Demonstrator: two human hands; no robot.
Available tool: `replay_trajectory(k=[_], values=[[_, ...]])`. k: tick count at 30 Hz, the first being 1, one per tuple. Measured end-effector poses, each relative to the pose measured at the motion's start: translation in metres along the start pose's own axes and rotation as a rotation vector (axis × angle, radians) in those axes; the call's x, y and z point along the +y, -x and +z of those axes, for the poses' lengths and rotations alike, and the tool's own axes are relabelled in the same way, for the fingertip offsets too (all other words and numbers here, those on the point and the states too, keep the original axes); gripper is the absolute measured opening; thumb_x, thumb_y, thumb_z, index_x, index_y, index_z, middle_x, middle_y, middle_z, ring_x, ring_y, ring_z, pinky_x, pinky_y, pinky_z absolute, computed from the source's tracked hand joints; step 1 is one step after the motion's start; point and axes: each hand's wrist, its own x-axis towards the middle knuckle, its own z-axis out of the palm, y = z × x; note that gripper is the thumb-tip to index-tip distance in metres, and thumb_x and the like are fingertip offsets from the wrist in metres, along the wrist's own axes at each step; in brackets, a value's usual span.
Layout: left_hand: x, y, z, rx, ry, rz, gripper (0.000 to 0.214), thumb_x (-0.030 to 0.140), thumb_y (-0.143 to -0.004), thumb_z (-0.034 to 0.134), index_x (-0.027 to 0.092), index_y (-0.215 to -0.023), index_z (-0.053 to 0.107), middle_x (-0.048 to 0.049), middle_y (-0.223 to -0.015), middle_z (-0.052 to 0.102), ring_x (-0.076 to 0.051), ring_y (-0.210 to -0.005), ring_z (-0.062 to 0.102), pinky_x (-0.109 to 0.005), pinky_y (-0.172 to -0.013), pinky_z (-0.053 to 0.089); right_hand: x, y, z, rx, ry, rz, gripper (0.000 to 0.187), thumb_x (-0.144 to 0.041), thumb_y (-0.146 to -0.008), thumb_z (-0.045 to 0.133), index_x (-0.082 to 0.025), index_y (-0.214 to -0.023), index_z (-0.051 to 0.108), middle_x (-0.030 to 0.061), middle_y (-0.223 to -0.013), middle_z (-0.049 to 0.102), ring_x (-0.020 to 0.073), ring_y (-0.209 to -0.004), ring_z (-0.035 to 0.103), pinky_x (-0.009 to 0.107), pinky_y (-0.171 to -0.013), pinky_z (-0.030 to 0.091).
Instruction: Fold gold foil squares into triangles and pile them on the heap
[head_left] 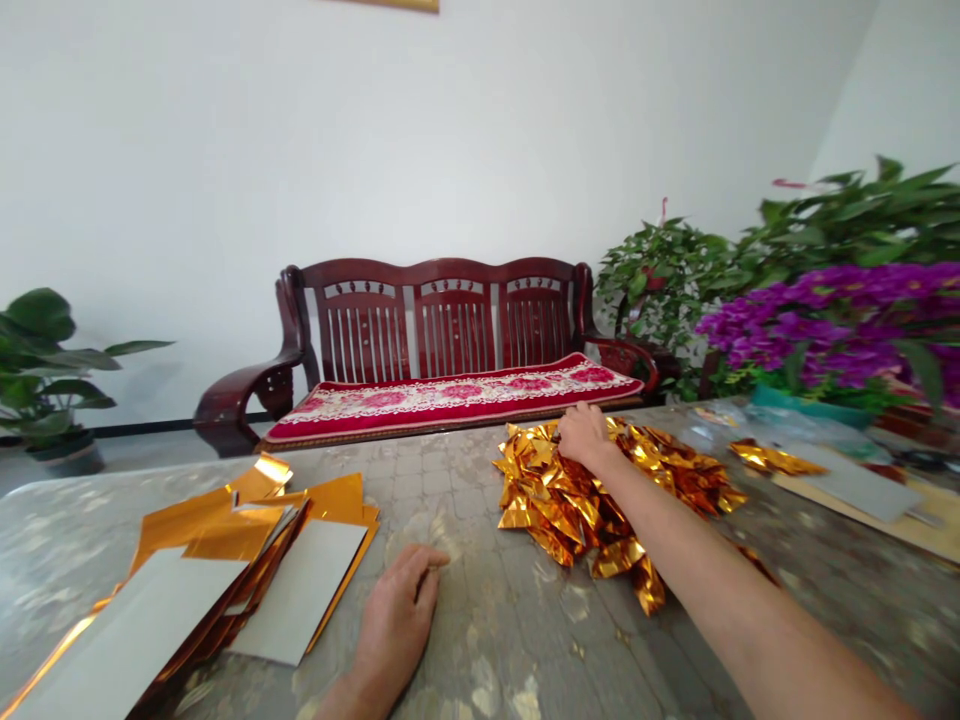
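Crumpled shiny gold foil pieces [547,500] lie heaped mid-table, toward its far edge. On top rests the right hand [583,432], its fingers hidden, so I cannot tell its grip. Flat on the bare marbled tabletop [487,640] lies the left hand [397,610], fingers together, beside flat gold sheets [225,535].

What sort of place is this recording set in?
Most likely a home sitting room doubling as a craft spot: a carved wooden bench with a red floral cushion against a white wall, potted purple flowers, and a table holding crumpled gold foil pieces and flat gold sheets.
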Motion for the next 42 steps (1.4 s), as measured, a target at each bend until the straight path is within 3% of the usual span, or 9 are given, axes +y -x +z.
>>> replay_trajectory(k=[6, 10, 16, 19, 21, 26, 31, 35, 42], values=[[0.002, -0.001, -0.001, 0.033, 0.013, 0.016, 0.024, 0.023, -0.089, 0.046, 0.024, -0.090, 0.070, -0.0036, -0.093, 0.071, -0.021, -0.088, 0.068, -0.035, -0.081, 0.055, 0.009, 0.006, -0.023, 0.113, -0.295, 0.234, 0.023, -0.026, -0.075, 0.059, -0.020, -0.086, 0.078, 0.0134, -0.095, 0.074, 0.0316, -0.100, 0.062, 0.039, -0.083, 0.043], [0.002, -0.001, -0.001, 0.064, 0.035, 0.040, 0.024, 0.022, -0.088, 0.046, 0.023, -0.091, 0.070, -0.0045, -0.093, 0.071, -0.021, -0.088, 0.068, -0.037, -0.081, 0.055, 0.008, 0.024, -0.028, 0.153, -0.589, 0.309, 0.026, -0.035, -0.073, 0.056, -0.021, -0.082, 0.076, 0.0046, -0.080, 0.074, 0.0234, -0.076, 0.066, 0.031, -0.068, 0.046], [0.008, 0.005, 0.000, 0.165, 0.040, 0.150, 0.027, 0.017, -0.088, 0.048, 0.023, -0.110, 0.064, -0.0052, -0.099, 0.068, -0.018, -0.086, 0.066, -0.032, -0.076, 0.057, -0.042, 0.073, -0.017, 0.143, -1.055, 0.248, 0.026, -0.036, -0.069, 0.054, -0.016, -0.076, 0.069, 0.0032, -0.068, 0.070, 0.0177, -0.062, 0.064, 0.025, -0.056, 0.047], [0.017, 0.011, -0.002, 0.233, -0.019, 0.268, 0.041, 0.015, -0.087, 0.054, 0.025, -0.126, 0.055, -0.0080, -0.120, 0.063, -0.021, -0.108, 0.063, -0.034, -0.087, 0.055, -0.079, 0.102, -0.011, 0.071, -1.225, 0.227, 0.021, -0.036, -0.067, 0.056, -0.018, -0.069, 0.064, 0.0019, -0.062, 0.067, 0.0164, -0.055, 0.061, 0.024, -0.050, 0.046], [0.023, 0.014, -0.004, 0.265, -0.076, 0.343, 0.046, 0.014, -0.087, 0.055, 0.026, -0.132, 0.051, -0.0097, -0.131, 0.057, -0.023, -0.121, 0.056, -0.038, -0.098, 0.051, -0.101, 0.120, -0.008, -0.088, -1.449, 0.258, 0.016, -0.034, -0.064, 0.059, -0.019, -0.067, 0.062, 0.0009, -0.061, 0.067, 0.0151, -0.053, 0.061, 0.022, -0.046, 0.042], [0.032, 0.016, -0.011, 0.299, -0.120, 0.398, 0.048, 0.011, -0.087, 0.057, 0.028, -0.131, 0.052, -0.0093, -0.128, 0.055, -0.022, -0.118, 0.057, -0.036, -0.098, 0.050, -0.139, 0.156, 0.001, -0.402, -1.584, 0.359, 0.017, -0.033, -0.066, 0.057, -0.018, -0.073, 0.060, 0.0019, -0.062, 0.069, 0.0131, -0.049, 0.062, 0.017, -0.037, 0.029], [0.031, 0.012, -0.015, 0.275, -0.068, 0.342, 0.027, 0.011, -0.087, 0.057, 0.025, -0.107, 0.067, -0.0062, -0.103, 0.065, -0.020, -0.098, 0.062, -0.032, -0.085, 0.051, -0.154, 0.172, 0.004, -0.456, -1.651, 0.363, 0.008, -0.025, -0.066, 0.054, -0.018, -0.070, 0.056, -0.0026, -0.054, 0.061, 0.0108, -0.044, 0.057, 0.016, -0.036, 0.029], [0.029, 0.009, -0.014, 0.267, 0.079, 0.230, 0.012, 0.024, -0.090, 0.058, 0.022, -0.094, 0.069, -0.0048, -0.088, 0.068, -0.019, -0.086, 0.062, -0.032, -0.079, 0.049, -0.154, 0.176, 0.002, -0.516, -1.672, 0.406, 0.012, -0.027, -0.073, 0.056, -0.017, -0.078, 0.060, 0.0004, -0.064, 0.066, 0.0092, -0.045, 0.057, 0.015, -0.035, 0.031], [0.029, -0.004, -0.007, 0.322, 0.526, -0.218, 0.017, 0.033, -0.081, 0.063, 0.017, -0.078, 0.067, -0.0005, -0.072, 0.066, -0.015, -0.068, 0.059, -0.025, -0.066, 0.045, -0.143, 0.185, 0.011, -0.374, -1.693, 0.426, 0.021, -0.041, -0.079, 0.058, -0.020, -0.082, 0.056, 0.0011, -0.076, 0.065, 0.0113, -0.053, 0.057, 0.018, -0.039, 0.037]])
